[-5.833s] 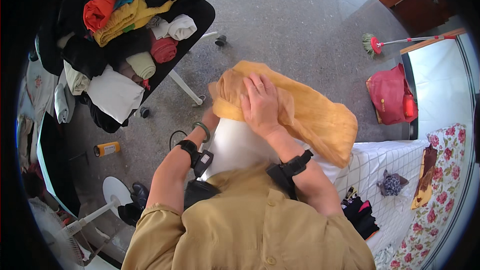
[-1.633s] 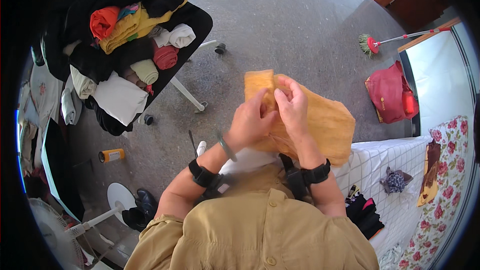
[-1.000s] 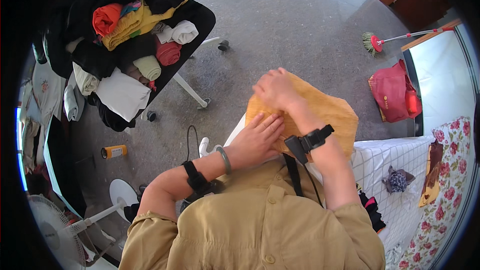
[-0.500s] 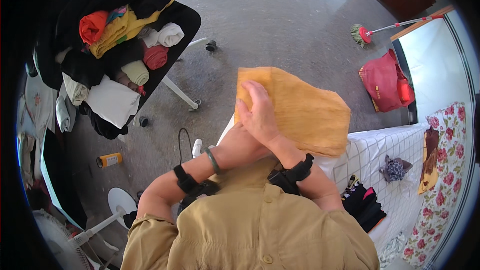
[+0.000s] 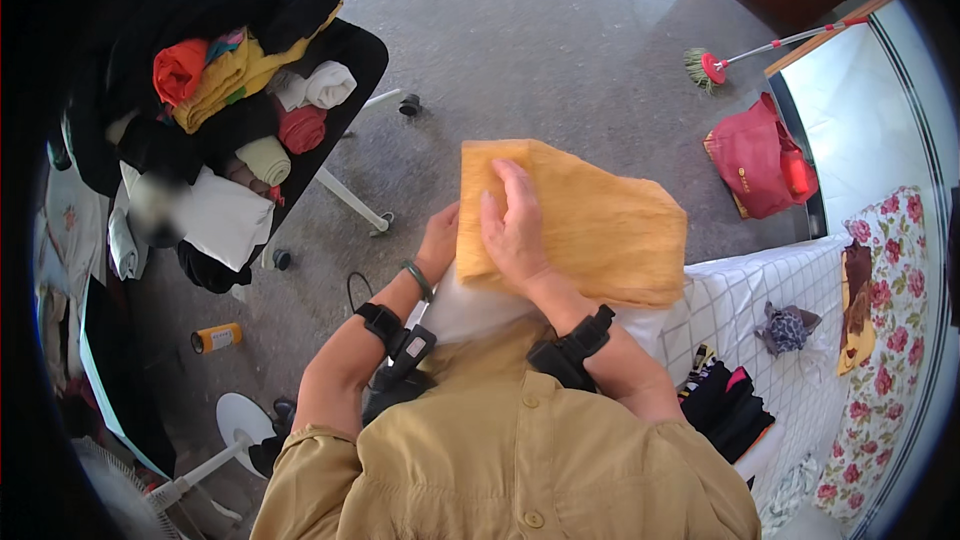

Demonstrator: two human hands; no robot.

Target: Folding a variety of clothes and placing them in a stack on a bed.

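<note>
A folded orange-yellow cloth [image 5: 600,225] lies before me on a white surface, in a flat stack with a straight left edge and a slanting right side. My right hand [image 5: 515,230] rests open on its left part, palm down, fingers stretched toward the far edge. Beside the cloth's left edge, my left hand [image 5: 438,243] touches the border; its fingers are partly hidden there, so their grip does not show. A green bangle [image 5: 418,281] circles my left wrist. Black straps with small devices are on both forearms.
At far left, a black wheeled chair [image 5: 365,45] bears rolled and folded clothes. An orange can [image 5: 216,338] lies on the floor near a fan [image 5: 110,475]. To the right are a checked white sheet [image 5: 740,290], dark folded clothes [image 5: 725,410], a red bag [image 5: 755,165] and a mop [image 5: 712,68].
My left hand has moved from beneath my right wrist out to the cloth's left edge. My right hand stays on the cloth. The whole view has shifted slightly.
</note>
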